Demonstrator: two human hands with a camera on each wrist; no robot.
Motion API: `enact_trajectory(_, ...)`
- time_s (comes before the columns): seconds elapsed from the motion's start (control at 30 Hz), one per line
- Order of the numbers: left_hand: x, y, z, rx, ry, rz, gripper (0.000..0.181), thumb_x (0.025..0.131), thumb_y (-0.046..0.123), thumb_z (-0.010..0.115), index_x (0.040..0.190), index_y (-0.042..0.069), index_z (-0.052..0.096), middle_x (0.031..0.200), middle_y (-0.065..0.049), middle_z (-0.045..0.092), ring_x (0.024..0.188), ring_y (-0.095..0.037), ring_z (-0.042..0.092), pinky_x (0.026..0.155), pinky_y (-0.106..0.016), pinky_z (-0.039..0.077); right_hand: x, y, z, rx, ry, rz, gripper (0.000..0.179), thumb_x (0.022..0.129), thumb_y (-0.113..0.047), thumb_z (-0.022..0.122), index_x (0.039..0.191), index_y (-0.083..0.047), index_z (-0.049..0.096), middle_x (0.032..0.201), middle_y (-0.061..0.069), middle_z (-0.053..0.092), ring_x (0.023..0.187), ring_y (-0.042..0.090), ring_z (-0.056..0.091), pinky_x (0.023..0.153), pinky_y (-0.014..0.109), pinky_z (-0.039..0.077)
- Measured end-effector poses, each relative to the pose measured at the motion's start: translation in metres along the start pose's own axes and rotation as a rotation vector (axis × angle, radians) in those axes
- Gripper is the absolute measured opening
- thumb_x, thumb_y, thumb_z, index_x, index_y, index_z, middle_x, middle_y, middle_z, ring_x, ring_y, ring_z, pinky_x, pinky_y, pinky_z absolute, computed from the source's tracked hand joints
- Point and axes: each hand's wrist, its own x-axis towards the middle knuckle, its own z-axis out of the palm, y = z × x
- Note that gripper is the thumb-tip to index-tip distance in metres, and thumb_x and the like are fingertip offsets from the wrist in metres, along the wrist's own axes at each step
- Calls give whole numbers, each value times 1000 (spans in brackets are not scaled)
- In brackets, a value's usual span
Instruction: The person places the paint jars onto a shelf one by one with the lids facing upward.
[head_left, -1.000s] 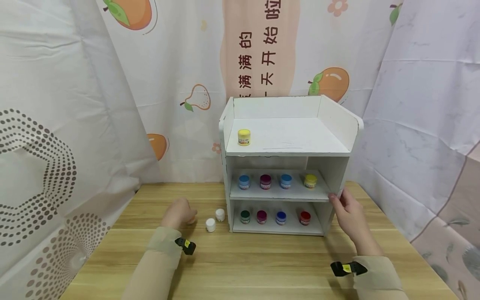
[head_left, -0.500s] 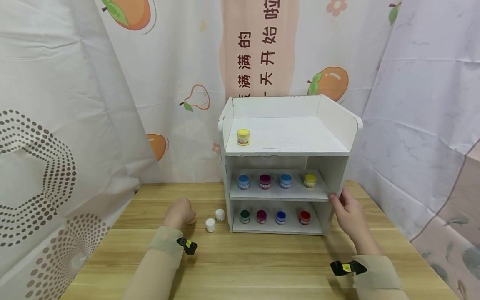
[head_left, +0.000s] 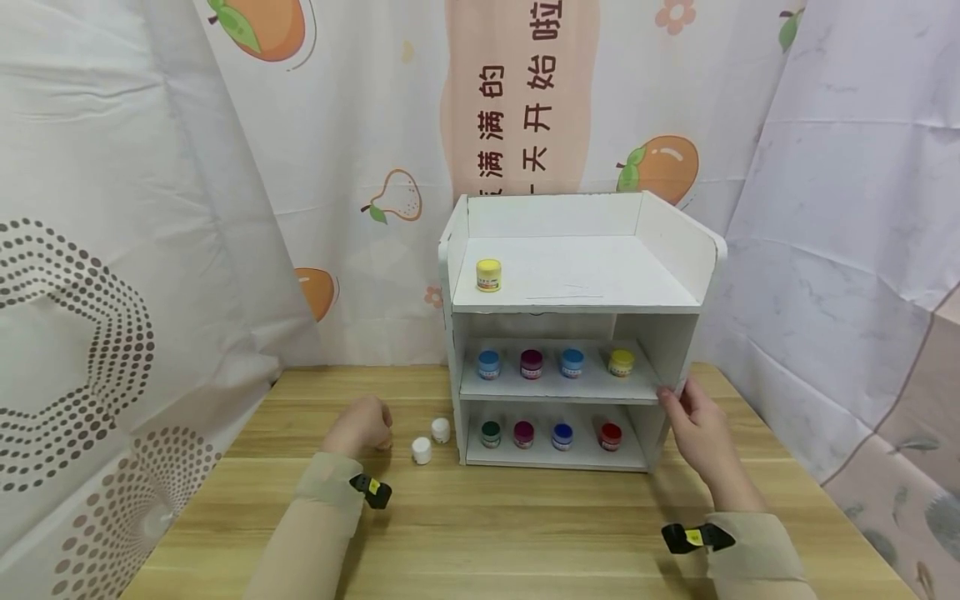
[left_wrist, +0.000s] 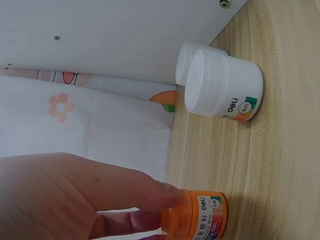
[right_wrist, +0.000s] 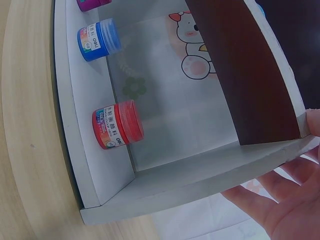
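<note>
In the left wrist view, my left hand (left_wrist: 75, 195) pinches an orange paint jar (left_wrist: 202, 215) by its lid end, thumb on the near side. The jar stands on the wooden table; in the head view the left hand (head_left: 362, 427) hides it. Two white paint jars (head_left: 422, 451) stand just right of that hand. My right hand (head_left: 699, 429) grips the right side panel of a white shelf unit (head_left: 577, 267), thumb at the middle board's front edge and fingers behind the panel. On the bottom board near it, a red paint jar (right_wrist: 117, 125) shows in the right wrist view.
On the shelf's top stands a yellow jar (head_left: 488, 275). The middle board bears a row of jars, among them a purple one (head_left: 531, 364); the bottom board holds another row with a green jar (head_left: 491, 434). A printed curtain (head_left: 360, 275) hangs behind the table.
The left hand's fingers have shifted slightly around the orange jar, which showed a little beside them one second ago. The right hand stays on the shelf's side panel.
</note>
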Motion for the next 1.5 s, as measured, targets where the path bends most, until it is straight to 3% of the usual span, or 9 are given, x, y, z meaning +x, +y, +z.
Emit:
enact_trajectory(0.23,-2,-2,1,0,6,14,13,78,-2,72,75,8,65,74,-6,60,66,-22,53,55,-34,42,0,0,0,1,-2,1,47,108,-27,50,146,1,48,124,29,64,111,41,62,76,2,37)
enact_trajectory(0.63,0,-4,3,-8,19,5,10,85,11,75,82,8,66,78,-7,59,69,-23,54,57,-35,42,-1,0,0,8,-4,2,49,108,-27,50,147,2,47,124,29,63,112,41,61,77,3,38)
enact_trajectory(0.87,0,-10,3,36,11,123,30,81,8,77,108,0,70,102,-10,61,86,-25,56,73,-41,50,1,0,-1,1,-2,1,48,108,-26,51,148,0,47,125,30,63,112,43,61,76,3,38)
enact_trajectory(1.03,-1,-11,3,46,-2,150,25,78,2,77,102,2,71,96,-8,58,81,-25,54,68,-38,48,1,0,-2,12,-1,3,48,108,-24,52,148,0,46,125,30,63,112,43,62,76,2,38)
enact_trajectory(1.5,0,-10,2,80,-5,164,24,81,7,85,102,4,72,97,-6,62,86,-23,55,78,-42,50,0,2,-1,-10,1,-10,44,108,-27,51,142,0,50,121,27,65,109,38,62,76,4,39)
